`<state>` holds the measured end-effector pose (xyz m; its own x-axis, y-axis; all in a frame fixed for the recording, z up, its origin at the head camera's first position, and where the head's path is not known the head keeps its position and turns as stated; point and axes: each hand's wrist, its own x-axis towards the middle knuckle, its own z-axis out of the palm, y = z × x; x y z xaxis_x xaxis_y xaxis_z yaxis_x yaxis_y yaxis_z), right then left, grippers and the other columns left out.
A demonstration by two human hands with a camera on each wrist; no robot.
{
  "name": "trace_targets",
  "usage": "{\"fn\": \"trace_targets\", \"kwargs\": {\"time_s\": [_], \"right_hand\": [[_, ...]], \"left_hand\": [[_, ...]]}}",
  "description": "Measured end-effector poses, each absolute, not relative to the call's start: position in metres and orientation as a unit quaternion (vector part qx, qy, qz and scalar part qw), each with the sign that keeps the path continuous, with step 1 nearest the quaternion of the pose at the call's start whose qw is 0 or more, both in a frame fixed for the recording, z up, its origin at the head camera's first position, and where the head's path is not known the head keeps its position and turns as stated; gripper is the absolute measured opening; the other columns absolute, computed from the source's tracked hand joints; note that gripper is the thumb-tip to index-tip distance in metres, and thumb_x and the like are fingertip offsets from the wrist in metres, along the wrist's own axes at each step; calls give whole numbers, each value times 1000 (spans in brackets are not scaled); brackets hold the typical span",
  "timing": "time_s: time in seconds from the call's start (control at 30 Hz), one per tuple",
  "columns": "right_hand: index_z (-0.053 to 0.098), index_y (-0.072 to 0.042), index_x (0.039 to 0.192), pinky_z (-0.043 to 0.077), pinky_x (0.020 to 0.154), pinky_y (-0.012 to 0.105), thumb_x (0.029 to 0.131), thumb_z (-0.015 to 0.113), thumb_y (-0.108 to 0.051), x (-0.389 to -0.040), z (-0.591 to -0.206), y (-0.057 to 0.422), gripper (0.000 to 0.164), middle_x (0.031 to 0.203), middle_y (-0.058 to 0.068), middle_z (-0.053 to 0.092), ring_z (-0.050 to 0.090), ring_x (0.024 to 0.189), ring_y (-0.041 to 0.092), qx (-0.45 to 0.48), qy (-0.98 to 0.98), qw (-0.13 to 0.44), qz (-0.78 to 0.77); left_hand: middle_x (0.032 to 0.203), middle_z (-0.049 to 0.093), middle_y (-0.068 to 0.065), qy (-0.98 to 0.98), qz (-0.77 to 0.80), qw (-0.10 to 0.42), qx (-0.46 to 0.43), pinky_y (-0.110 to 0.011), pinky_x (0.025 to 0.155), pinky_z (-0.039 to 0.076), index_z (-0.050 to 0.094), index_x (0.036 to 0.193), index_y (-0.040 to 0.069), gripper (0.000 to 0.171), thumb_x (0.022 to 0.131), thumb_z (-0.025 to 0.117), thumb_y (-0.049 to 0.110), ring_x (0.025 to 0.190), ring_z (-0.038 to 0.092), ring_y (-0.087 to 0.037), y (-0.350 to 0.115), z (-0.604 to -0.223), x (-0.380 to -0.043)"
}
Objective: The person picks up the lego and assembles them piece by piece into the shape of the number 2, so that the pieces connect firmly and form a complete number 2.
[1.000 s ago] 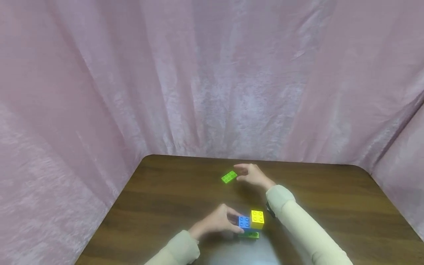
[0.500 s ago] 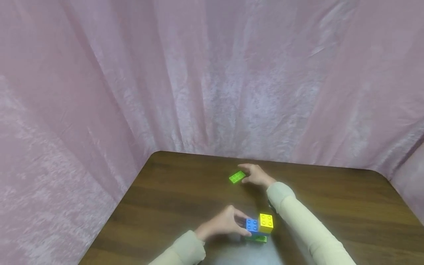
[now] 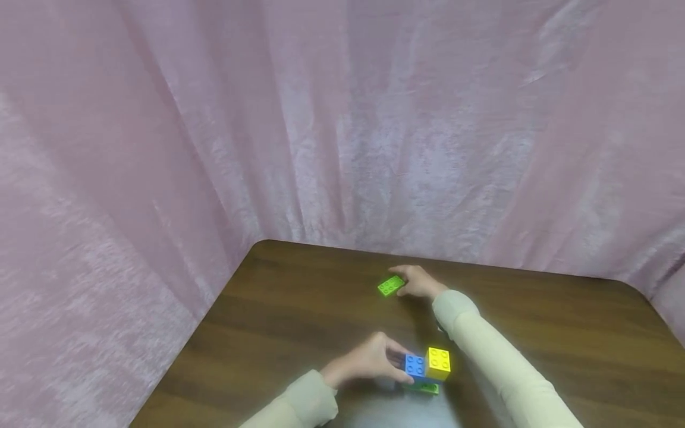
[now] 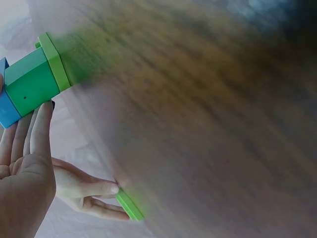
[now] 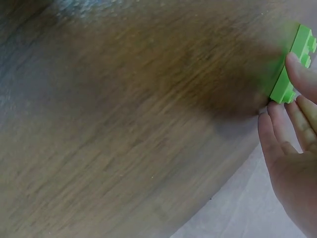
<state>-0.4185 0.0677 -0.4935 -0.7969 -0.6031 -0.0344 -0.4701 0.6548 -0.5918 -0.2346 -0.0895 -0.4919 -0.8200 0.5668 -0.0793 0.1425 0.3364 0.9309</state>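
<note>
My left hand [image 3: 374,359] grips a small stack of toy building bricks between thumb and fingers. In it a blue brick [image 3: 415,365] carries a yellow brick [image 3: 438,362] on its right end. The left wrist view shows a darker green brick [image 4: 34,82] under the blue one, with a light green flat brick [image 4: 54,62] at the bottom. Farther back, my right hand [image 3: 420,282] has its thumb and fingers about a separate light green flat brick [image 3: 391,286] lying studs up. In the right wrist view the thumb lies against that brick's side [image 5: 292,64].
Both hands work over a dark brown wooden table [image 3: 299,297] with rounded far corners. Pink velvet curtains [image 3: 374,119] hang behind the table and along its left side.
My right hand has moved in on the light green flat brick and now takes hold of its right end. The left hand keeps its grip on the stack. The head view has shifted slightly.
</note>
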Motion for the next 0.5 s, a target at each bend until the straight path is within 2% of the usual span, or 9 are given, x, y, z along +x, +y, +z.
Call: {"fn": "trace_targets", "kwargs": {"time_s": [0.27,0.5], "right_hand": [[61,2,127,56,90,45,76,76,1,-417,-497,76,54,124,26,64,65,101,34,-309,905,107,-271],[66,3,118,59,80,41,76,77,-1,-415,-501,92,43,108,22,70,68,91,31,-304,902,103,-288]], "left_hand": [[98,77,-11,796,525,212,212,-15,73,58,71,109,-2,39,74,83,9,79,71,0,-83,-494,-234],[97,77,-11,799,518,208,223,-14,72,57,71,108,-3,38,74,83,8,77,70,2,-75,-494,-235]]}}
